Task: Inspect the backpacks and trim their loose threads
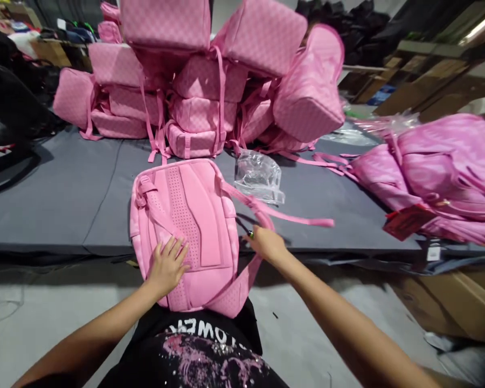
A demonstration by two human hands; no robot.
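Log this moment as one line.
left hand: on pink backpack | right hand: holding small dark item, partly hidden | clear plastic: on table beyond backpack

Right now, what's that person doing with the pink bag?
The person's left hand lies flat on a pink backpack, which has its padded back facing up and its lower end past the near edge of the gray-covered table. The right hand, beside a shoulder strap, grips a small dark item, too blurred to name. A clear plastic bag lies just beyond.
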